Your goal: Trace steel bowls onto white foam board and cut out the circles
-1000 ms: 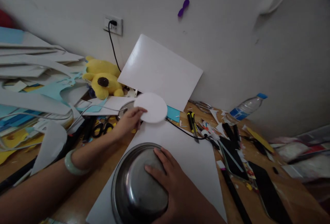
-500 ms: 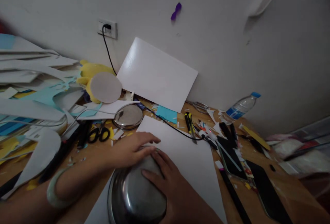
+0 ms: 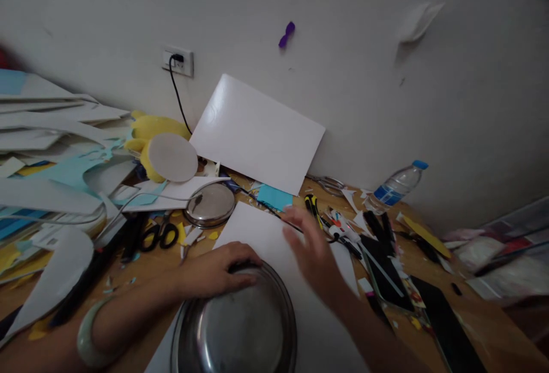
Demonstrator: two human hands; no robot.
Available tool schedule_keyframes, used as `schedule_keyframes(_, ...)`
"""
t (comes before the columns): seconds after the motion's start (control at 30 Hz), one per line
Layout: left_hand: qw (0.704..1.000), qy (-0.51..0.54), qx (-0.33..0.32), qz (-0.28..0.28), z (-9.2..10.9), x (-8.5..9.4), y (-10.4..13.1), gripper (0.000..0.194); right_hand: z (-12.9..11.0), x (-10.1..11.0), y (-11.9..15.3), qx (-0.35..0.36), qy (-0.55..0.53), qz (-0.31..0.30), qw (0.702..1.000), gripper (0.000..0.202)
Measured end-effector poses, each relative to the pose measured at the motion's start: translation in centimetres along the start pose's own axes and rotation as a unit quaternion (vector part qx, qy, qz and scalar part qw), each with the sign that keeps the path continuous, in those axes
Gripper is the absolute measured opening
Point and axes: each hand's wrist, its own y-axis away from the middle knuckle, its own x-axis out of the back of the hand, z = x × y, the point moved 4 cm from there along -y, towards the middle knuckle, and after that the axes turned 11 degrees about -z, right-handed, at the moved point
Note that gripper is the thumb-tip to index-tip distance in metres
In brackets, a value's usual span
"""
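One bare left hand (image 3: 217,270) in the head view rests, unclenched, on the upturned silvery steel bowl (image 3: 240,330), which sits on a flat white sheet (image 3: 255,230). The bare right hand (image 3: 317,258) has left the bowl, fingers loosely spread, apparently empty; only the left now steadies it. The round white disc (image 3: 174,157) leans against a yellow plush toy (image 3: 158,127).

Dim, greyish light, darkest in the upper right corner; soft glare on the glossy white rectangular sheet (image 3: 257,133) and rounded silver metal bowl (image 3: 240,327); right hand (image 3: 313,253) blurred.
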Motion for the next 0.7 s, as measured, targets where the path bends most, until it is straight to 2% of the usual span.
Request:
schedule_keyframes(0.1, 0.998, 0.056, 0.012, 0.01, -0.5, -0.2, -0.1, 0.03, 3.3, 3.6, -8.2, -0.128, -0.015, 0.147, 0.981, 0.032)
schedule_keyframes(0.13, 0.997, 0.08, 0.016, 0.013, -0.8, -0.3, -0.2, 0.03, 4.6, 4.6, -10.7, -0.151, -0.015, 0.176, 0.973, 0.035)
schedule_keyframes(0.2, 0.992, 0.126, 0.024, 0.018, -1.4, -0.7, -0.3, 0.032, 7.2, 6.0, -14.4, -0.188, -0.028, 0.209, 0.959, 0.033)
schedule_keyframes(0.27, 0.987, 0.156, 0.034, 0.024, -2.0, -1.0, -0.4, 0.034, 9.6, 6.5, -16.4, -0.228, -0.058, 0.22, 0.947, 0.022)
schedule_keyframes(0.37, 0.985, 0.163, 0.036, 0.034, -2.3, -1.1, -0.4, 0.035, 12.2, 6.5, -17.2, -0.274, -0.111, 0.213, 0.931, 0.016)
schedule_keyframes(0.47, 0.984, 0.17, 0.033, 0.041, -2.3, -1.1, -0.3, 0.036, 12.8, 7.3, -17.3, -0.277, -0.153, 0.235, 0.919, 0.017)
schedule_keyframes(0.6, 0.979, 0.192, 0.045, 0.045, -2.2, -1.3, -0.2, 0.038, 10.4, 9.6, -16.9, -0.204, -0.184, 0.344, 0.898, 0.024)
schedule_keyframes(0.7, 0.965, 0.238, 0.037, 0.106, -2.6, -0.7, -0.3, 0.05, 7.4, 9.7, -15.4, -0.157, -0.222, 0.388, 0.881, 0.023)
